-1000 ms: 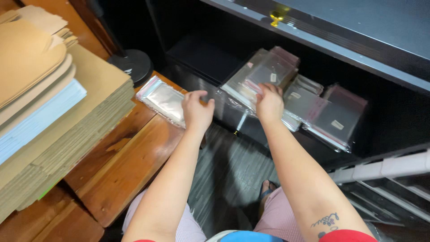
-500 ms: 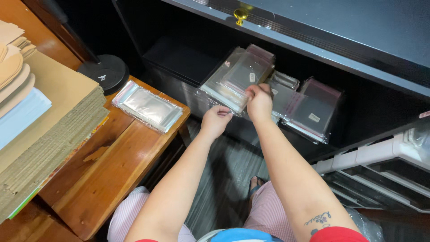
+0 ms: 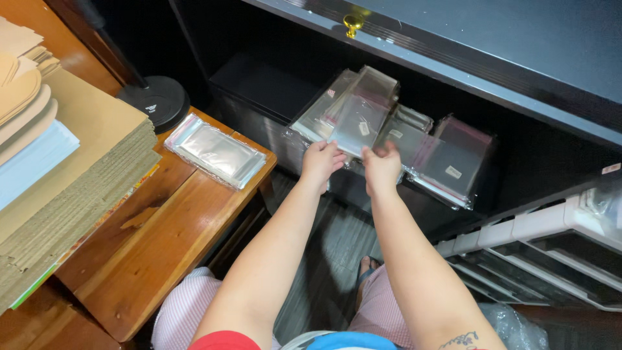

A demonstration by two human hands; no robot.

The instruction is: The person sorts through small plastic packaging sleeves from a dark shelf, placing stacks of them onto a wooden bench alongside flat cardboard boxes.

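I see a dark cabinet (image 3: 518, 58) filling the upper part of my view, its drawer front carrying a small brass knob (image 3: 353, 23). Beneath it opens a deep black shelf recess (image 3: 259, 84). To the left stands a reddish-brown wooden table (image 3: 162, 253) with a glossy top. The floor (image 3: 330, 253) below is dark grey with a plank grain. At the lower right sits a white plastic drawer unit (image 3: 538, 240). Light is soft and even, glinting on the wood.

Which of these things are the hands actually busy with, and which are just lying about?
In hand: left hand and right hand on the clear bag pack; other bag stacks alongside.
Lying about: bag pack on the wooden table, cardboard stack, black round base, white drawer unit.
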